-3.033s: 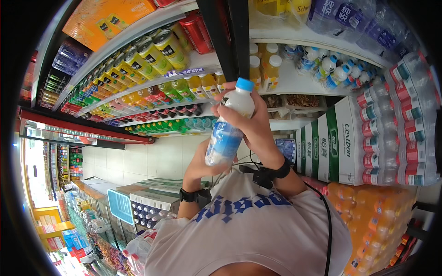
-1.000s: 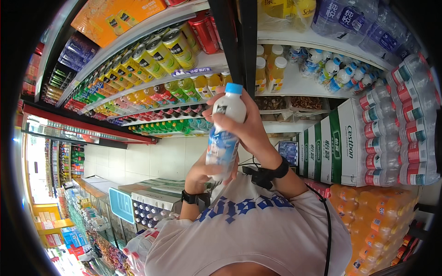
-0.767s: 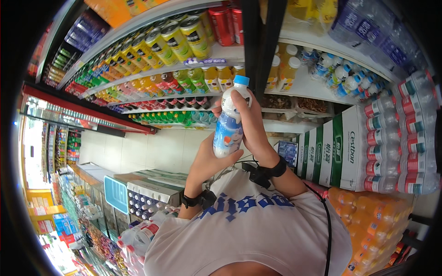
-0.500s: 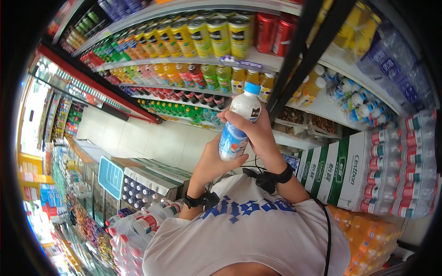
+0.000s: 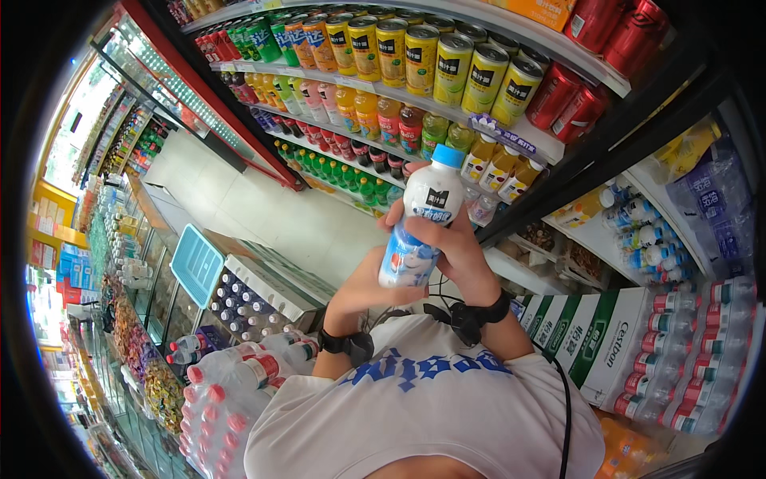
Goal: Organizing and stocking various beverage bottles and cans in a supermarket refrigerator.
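Note:
A white and blue drink bottle [image 5: 431, 195] with a light blue cap is held up in front of my chest, tilted slightly to the right at the top. My right hand [image 5: 456, 243] wraps round its middle, the thumb lying across the label. Lower down, my left hand [image 5: 369, 286] supports the bottle's base, its thumb stretched along the bottom edge. Part of the left hand's fingers is hidden behind the bottle. Both wrists wear black straps.
Shelves of drink cans [image 5: 423, 60] and bottles stand ahead. Shrink-wrapped water bottles [image 5: 231, 399] and a light blue basket [image 5: 197, 263] are on the left. To the right are green and white cartons [image 5: 590, 335] and stacked water packs [image 5: 694, 351]. Pale floor tiles [image 5: 231, 191] run between.
My view has turned, so the shelves appear shifted and tilted. The bottle has moved slightly right in the picture and its printed front faces me more. Both hands keep hold of it.

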{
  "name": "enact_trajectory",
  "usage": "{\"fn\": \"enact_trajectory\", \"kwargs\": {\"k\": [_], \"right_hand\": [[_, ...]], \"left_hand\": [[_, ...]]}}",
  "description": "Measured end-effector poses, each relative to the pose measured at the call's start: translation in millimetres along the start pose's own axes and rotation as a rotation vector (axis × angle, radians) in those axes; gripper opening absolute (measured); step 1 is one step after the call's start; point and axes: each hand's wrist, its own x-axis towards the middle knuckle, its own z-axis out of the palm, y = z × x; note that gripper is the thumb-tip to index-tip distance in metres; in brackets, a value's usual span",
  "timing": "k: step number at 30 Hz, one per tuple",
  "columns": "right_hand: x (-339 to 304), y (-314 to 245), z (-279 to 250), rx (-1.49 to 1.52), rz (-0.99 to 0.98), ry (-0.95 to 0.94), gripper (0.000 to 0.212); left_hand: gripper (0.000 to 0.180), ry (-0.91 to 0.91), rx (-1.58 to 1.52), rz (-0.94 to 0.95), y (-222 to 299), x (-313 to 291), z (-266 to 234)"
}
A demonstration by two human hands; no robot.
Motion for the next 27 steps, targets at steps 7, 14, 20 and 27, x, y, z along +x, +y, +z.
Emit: {"fn": "enact_trajectory", "kwargs": {"k": [7, 14, 20, 27], "right_hand": [[6, -4, -17, 0.094, 0.079, -0.125, 0.071], [23, -10, -76, 0.147, 0.125, -0.009, 0.059], [29, -25, -109, 0.213, 0.365, -0.373, 0.052], [25, -25, -111, 0.184, 0.53, -0.372, 0.04]], "left_hand": [[0.068, -0.169, -0.121, -0.073, 4, 7, 4], [0.04, 0.22, 0.439, 0.014, 1, 27, 25], [0.04, 0.605, 0.318, 0.303, 17, 59, 45], [0.063, 0.673, 0.238, 0.182, 28, 80, 89]]}}
